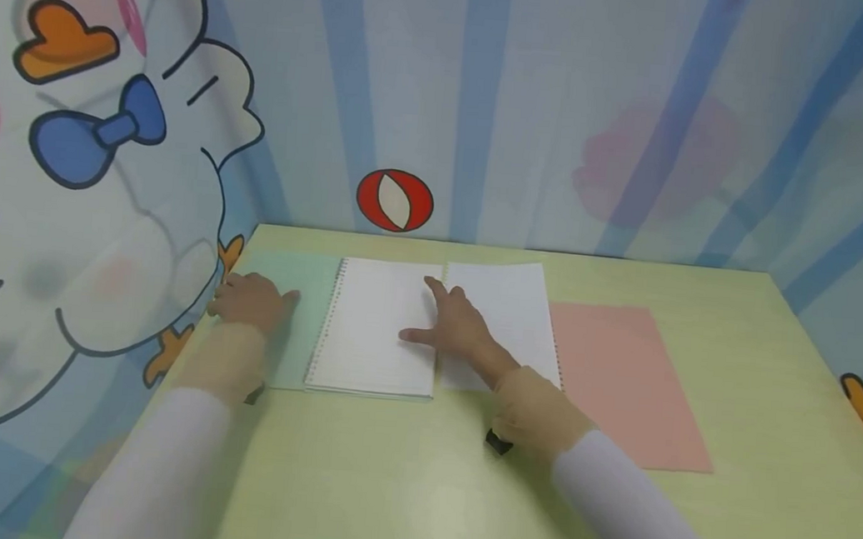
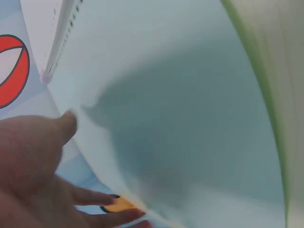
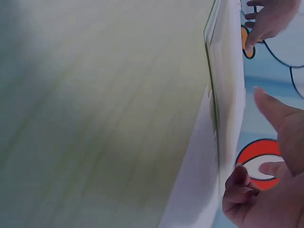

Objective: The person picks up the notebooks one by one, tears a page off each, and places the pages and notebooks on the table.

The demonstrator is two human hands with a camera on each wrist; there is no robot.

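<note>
One left hand (image 1: pixel 252 300): out at the far left edge of the mint-green cover (image 1: pixel 305 327), thumb held apart from the fingers, nothing in its grasp; from here I can't tell whether the fingertips touch the cover.
Right hand (image 1: pixel 461 322): over the white pages, thumb and forefinger stretched out and spread, the other fingers bent loosely, nothing held; I can't make out whether it rests on the paper.
Mint-green cover: flat on the pale yellow-green table (image 1: pixel 386 483), the left hand's shadow across it.
White notebook (image 1: pixel 374 332): just right of the mint cover, a row of holes down its left edge, a blank page facing up, the right hand's thumb above its right side.
White sheet (image 1: pixel 500 299): just right of the notebook, holes along its right edge, partly hidden under the right hand and forearm.
Pink sheet (image 1: pixel 630 384): beside the white sheet on the right, flat on the table and reaching nearer the person.
Sleeves: both white, the left (image 1: pixel 155 467) and the right (image 1: pixel 626 500), with beige bands at the wrists.
Backdrop: blue-striped cloth (image 1: pixel 530 143) behind the table, with a red-and-white ball (image 1: pixel 370 198) printed on it; a large cartoon bird (image 1: pixel 123 273) on the left.
</note>
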